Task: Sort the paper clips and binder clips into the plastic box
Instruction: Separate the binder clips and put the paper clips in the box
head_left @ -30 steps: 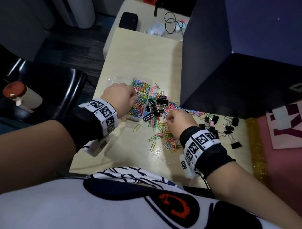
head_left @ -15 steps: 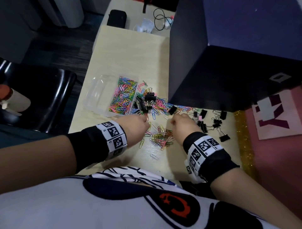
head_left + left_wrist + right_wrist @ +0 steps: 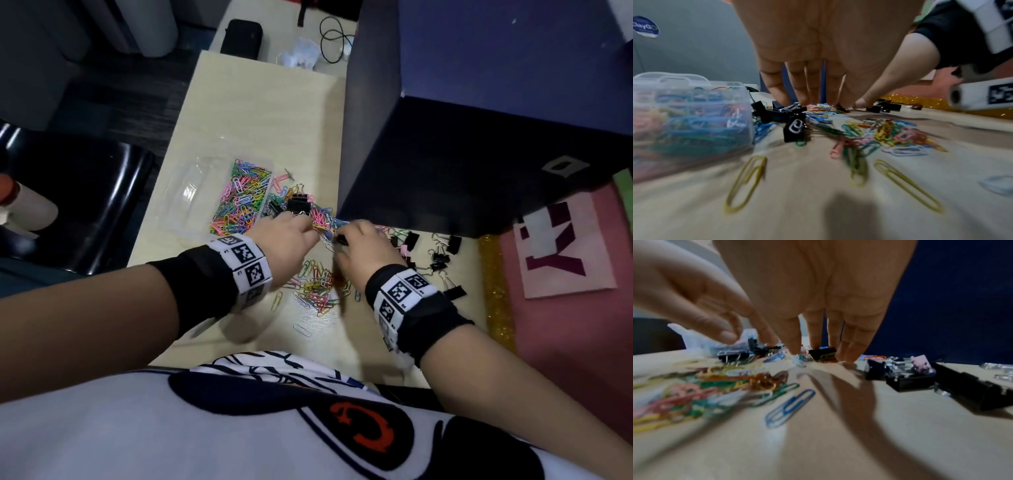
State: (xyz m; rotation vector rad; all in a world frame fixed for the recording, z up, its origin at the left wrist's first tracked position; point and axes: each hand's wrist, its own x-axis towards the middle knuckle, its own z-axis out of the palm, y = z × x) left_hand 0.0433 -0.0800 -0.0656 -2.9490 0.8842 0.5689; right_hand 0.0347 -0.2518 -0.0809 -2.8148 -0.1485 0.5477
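Observation:
The clear plastic box (image 3: pixel 185 200) lies at the left of the desk, and its right compartment holds coloured paper clips (image 3: pixel 239 202). Loose paper clips (image 3: pixel 317 289) are strewn between my wrists and in a second heap (image 3: pixel 322 216) mixed with black binder clips (image 3: pixel 296 205). My left hand (image 3: pixel 308 233) reaches down with straight fingers (image 3: pixel 777 91) that touch that heap beside the box (image 3: pixel 688 116). My right hand (image 3: pixel 342 238) stands close beside it. Its thumb and fingertips (image 3: pixel 816 339) close round a black binder clip (image 3: pixel 823 354) with a yellow paper clip on it.
More black binder clips (image 3: pixel 440 255) lie at the right near a gold glitter strip (image 3: pixel 493 287). A tall dark blue box (image 3: pixel 445 137) stands right behind the hands. A black chair (image 3: pixel 85 205) is left of the desk; a black case (image 3: pixel 241 36) and cables (image 3: pixel 330 37) lie far back.
My left hand has come away from the box and back to the mixed heap. My right hand has moved forward from the near pile to the binder clip at the heap's edge.

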